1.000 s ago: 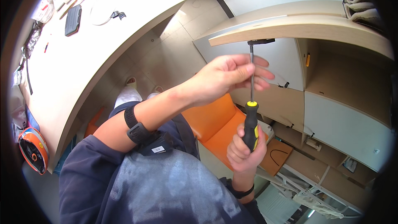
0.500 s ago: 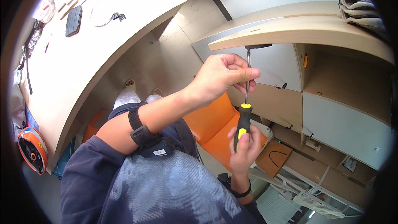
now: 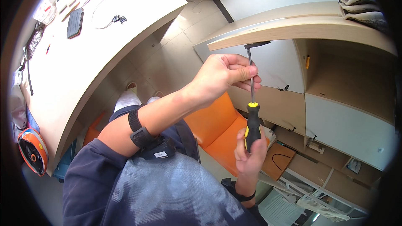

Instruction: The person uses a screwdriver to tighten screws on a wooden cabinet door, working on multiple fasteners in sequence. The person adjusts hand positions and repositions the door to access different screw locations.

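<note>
My right hand (image 3: pixel 252 155) is wrapped around the black and yellow handle of a screwdriver (image 3: pixel 253 117). Thumb and forefinger of my left hand (image 3: pixel 228 73) pinch the metal shaft higher up, with the other fingers curled behind it. The shaft points up and away from me. Its tip meets a small black fitting (image 3: pixel 258 44) at the edge of a pale wooden panel (image 3: pixel 301 31); whether the tip sits in a screw is too small to tell.
An orange chair (image 3: pixel 213 134) stands below my hands. To the right is a wooden cabinet (image 3: pixel 351 71) with pale doors and black handles. The white desk (image 3: pixel 96 50) on the left holds a dark flat case (image 3: pixel 75 23) and a cable (image 3: pixel 119 19). Folded cloths (image 3: pixel 362 6) lie on the panel.
My right hand has turned the screwdriver handle, so its yellow patch now faces left. The handle has shifted slightly right. My left hand keeps its pinch on the shaft.
</note>
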Demonstrator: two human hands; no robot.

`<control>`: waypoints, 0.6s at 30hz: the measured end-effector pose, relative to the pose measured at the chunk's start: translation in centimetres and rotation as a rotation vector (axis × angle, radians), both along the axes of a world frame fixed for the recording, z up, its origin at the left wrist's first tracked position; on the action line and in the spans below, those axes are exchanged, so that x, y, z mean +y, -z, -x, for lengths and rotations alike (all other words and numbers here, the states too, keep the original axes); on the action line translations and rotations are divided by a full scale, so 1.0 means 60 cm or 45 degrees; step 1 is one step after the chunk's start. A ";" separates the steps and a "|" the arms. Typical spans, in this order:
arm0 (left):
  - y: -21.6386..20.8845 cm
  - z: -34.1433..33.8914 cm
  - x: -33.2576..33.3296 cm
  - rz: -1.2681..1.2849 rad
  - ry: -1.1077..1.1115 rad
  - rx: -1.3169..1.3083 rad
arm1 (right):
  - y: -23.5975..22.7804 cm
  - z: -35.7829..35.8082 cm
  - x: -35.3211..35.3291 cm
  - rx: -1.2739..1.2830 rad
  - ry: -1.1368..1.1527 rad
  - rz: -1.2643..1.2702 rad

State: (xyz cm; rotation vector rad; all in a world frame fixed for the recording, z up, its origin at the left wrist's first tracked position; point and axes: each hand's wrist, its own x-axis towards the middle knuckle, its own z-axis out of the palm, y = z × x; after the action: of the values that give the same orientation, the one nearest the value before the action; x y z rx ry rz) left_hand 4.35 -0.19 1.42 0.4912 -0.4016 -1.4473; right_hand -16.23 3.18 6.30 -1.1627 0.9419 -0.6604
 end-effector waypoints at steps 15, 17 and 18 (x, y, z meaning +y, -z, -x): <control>0.018 0.001 -0.001 0.215 0.101 0.109 | 0.021 0.001 -0.019 -1.131 0.041 -1.477; 0.012 0.003 0.000 0.164 0.048 0.090 | 0.017 0.000 -0.017 -1.010 0.048 -1.376; 0.008 0.002 0.001 0.111 0.036 0.078 | 0.007 0.000 -0.012 -0.754 0.182 -1.175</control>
State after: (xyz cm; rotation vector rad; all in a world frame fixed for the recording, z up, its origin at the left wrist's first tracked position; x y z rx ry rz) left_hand 4.23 -0.15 0.95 0.3714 -0.4224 -1.4616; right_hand -16.25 2.47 5.89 -0.0627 0.6800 -0.5341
